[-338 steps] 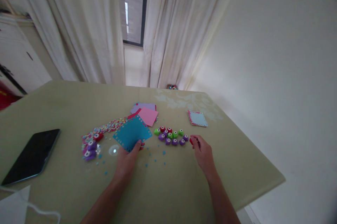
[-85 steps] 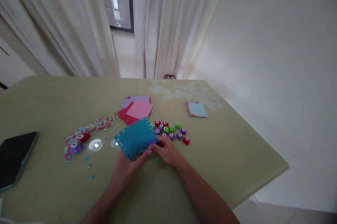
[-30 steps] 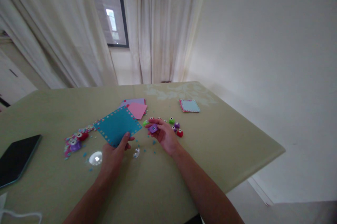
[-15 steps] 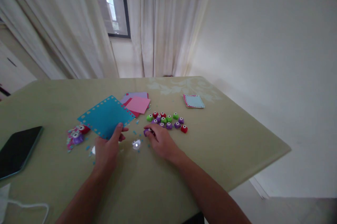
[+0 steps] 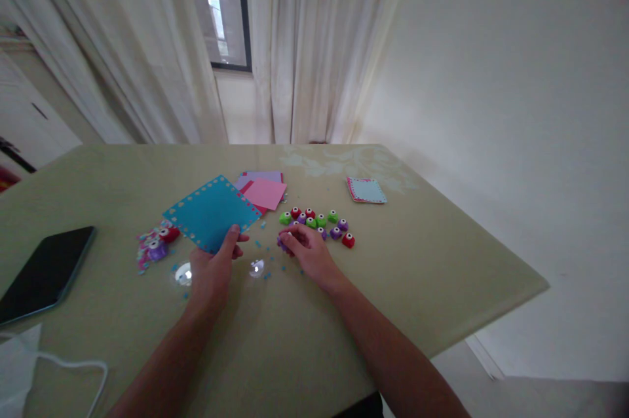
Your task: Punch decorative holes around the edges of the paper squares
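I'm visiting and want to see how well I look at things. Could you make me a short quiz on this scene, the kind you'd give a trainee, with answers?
1. Multiple choice: where do the small cut-out holes run on the blue paper sheet in the left hand?
A) Only across its middle
B) Along its edges
C) Nowhere; it is uncut

2. True or false: the tablet lies to the left of both hands.

3. Short answer: what colour is the craft punch that the right hand holds?

Key: 1. B. 2. True. 3. Purple.
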`<state>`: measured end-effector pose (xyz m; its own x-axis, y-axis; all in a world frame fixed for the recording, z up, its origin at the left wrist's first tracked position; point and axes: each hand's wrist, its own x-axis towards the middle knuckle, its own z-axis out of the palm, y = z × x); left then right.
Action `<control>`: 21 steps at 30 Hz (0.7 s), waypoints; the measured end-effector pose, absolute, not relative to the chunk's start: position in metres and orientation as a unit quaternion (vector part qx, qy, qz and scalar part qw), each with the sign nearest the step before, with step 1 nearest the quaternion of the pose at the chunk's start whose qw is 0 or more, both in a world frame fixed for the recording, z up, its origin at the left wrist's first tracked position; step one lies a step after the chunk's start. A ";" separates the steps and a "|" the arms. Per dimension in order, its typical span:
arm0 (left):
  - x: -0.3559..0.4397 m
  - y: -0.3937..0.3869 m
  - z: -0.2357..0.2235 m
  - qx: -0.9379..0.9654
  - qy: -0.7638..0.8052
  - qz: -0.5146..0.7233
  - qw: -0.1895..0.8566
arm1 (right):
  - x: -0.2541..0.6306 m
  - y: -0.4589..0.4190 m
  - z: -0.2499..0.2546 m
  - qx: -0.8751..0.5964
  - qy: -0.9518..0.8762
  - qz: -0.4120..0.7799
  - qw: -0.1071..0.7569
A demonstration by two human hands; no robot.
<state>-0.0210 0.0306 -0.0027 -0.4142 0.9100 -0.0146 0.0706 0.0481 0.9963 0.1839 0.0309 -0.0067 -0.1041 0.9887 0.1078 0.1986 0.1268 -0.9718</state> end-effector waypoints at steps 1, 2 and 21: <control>-0.021 0.031 -0.002 0.394 0.620 0.567 0.372 | 0.184 0.031 -0.007 -0.495 -0.589 0.440 0.463; -0.021 0.031 -0.002 0.395 0.619 0.568 0.373 | 0.184 0.031 -0.007 -0.501 -0.586 0.425 0.474; -0.014 0.029 -0.008 0.434 0.584 0.549 0.411 | 0.321 0.072 -0.008 -0.749 -0.463 0.096 0.463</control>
